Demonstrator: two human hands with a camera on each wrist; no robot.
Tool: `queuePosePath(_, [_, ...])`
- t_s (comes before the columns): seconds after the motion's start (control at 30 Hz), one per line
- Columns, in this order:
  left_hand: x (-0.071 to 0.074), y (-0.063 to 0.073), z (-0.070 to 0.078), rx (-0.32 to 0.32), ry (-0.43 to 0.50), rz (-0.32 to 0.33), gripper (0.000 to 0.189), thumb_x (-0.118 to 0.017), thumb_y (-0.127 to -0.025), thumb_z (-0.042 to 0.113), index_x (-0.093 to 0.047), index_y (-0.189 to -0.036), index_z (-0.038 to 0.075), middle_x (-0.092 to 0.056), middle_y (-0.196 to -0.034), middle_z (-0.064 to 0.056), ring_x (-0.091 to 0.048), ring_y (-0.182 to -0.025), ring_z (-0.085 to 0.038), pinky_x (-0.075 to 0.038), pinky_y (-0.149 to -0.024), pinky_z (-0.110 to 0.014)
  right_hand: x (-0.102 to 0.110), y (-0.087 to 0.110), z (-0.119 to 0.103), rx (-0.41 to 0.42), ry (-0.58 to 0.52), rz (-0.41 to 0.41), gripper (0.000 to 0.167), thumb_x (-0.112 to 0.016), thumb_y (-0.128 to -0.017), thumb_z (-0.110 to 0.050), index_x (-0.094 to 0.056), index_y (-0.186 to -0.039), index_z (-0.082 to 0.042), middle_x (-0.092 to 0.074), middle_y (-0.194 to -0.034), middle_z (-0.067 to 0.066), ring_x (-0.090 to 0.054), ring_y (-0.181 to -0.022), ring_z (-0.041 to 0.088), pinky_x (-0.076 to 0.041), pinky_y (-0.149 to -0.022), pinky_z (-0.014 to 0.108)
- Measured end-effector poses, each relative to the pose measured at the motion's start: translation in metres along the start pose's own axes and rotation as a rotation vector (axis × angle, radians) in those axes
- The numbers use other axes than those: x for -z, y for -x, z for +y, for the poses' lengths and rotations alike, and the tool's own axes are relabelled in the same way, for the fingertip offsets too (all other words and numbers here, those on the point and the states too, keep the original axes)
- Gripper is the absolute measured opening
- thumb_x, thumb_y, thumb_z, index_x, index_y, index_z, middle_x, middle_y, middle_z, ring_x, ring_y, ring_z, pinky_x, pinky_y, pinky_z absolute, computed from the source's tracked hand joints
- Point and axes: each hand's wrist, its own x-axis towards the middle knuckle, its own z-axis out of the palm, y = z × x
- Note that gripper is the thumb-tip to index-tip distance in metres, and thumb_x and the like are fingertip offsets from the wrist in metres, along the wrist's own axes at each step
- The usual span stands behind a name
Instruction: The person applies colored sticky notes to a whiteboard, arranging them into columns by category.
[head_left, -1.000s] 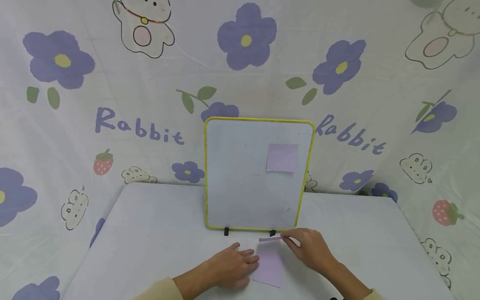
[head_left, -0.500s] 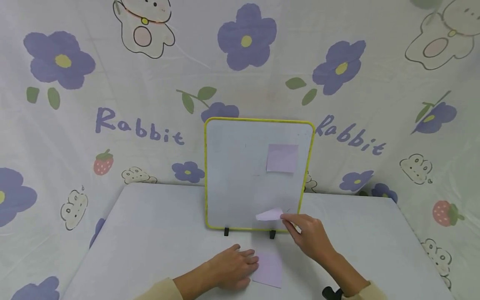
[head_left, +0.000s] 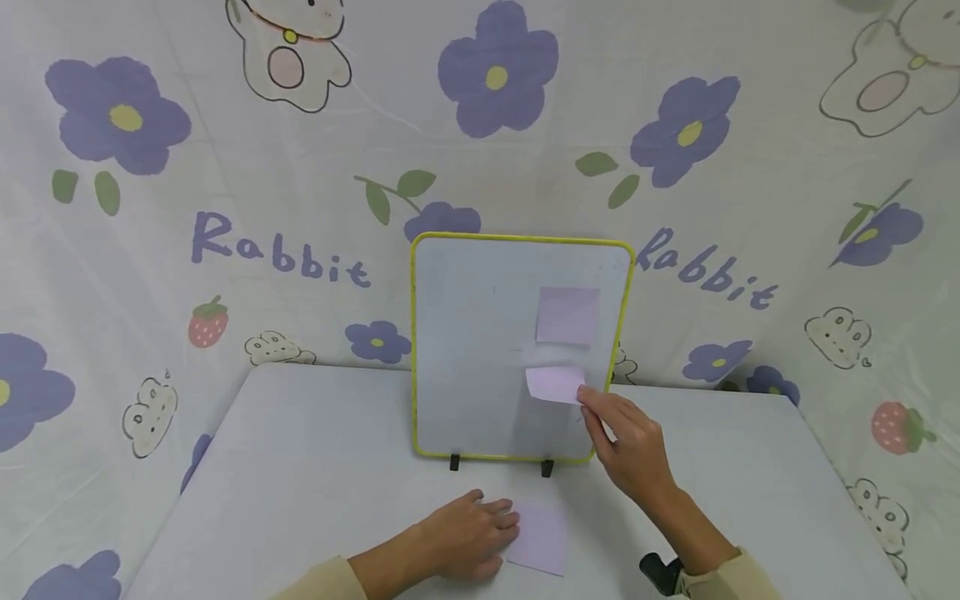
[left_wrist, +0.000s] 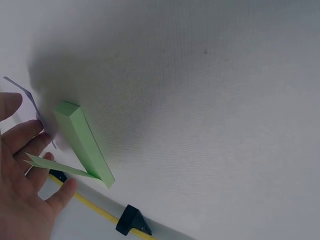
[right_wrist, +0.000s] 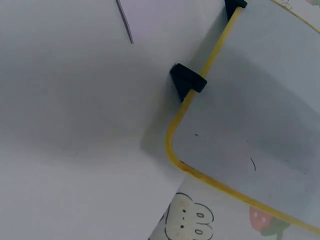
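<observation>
While my left hand [head_left: 474,536] rests, fingers loose, on the purple sticky-note pad [head_left: 542,540] at bottom middle, maybe so it won't slide, my right hand [head_left: 632,446] pinches one purple note [head_left: 553,384] by its corner, leaving the rest free, near the whiteboard [head_left: 471,358], just below center.

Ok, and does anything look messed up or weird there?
A little: the whiteboard has a few stray dark marks, odd on its mostly plain white surface. The purple note in the right hand looks bent, perhaps just from being held. I see nothing spilled.
</observation>
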Motion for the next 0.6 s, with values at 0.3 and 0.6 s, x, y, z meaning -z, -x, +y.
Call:
queuePosePath(0.3, [0.003,0.000,0.000,0.011,0.062,-0.039,0.046,-0.054,-0.098,0.043,-0.061,-0.137,0.020,-0.058,-0.140,0.008,-0.050,-0.133,-0.010,-0.046,-0.102,-0.038,-0.006,0.003,0.005,-0.046,0.019,0.016,0.034,-0.073,-0.078,0.007,-0.074,-0.111,0.001,-0.074,-0.109,0.013,-0.071,-0.095,0.030,-0.054,-0.085,0.030])
queuePosePath(0.6, [0.005,0.000,0.000,0.012,0.069,-0.044,0.044,-0.056,-0.097,0.042,-0.062,-0.135,0.019,-0.059,-0.138,0.008,-0.051,-0.132,-0.010,-0.047,-0.100,-0.037,-0.013,0.011,0.014,-0.088,0.034,-0.020,0.032,-0.074,-0.080,0.006,-0.073,-0.111,0.002,-0.073,-0.111,0.014,-0.071,-0.097,0.031,-0.056,-0.078,0.043])
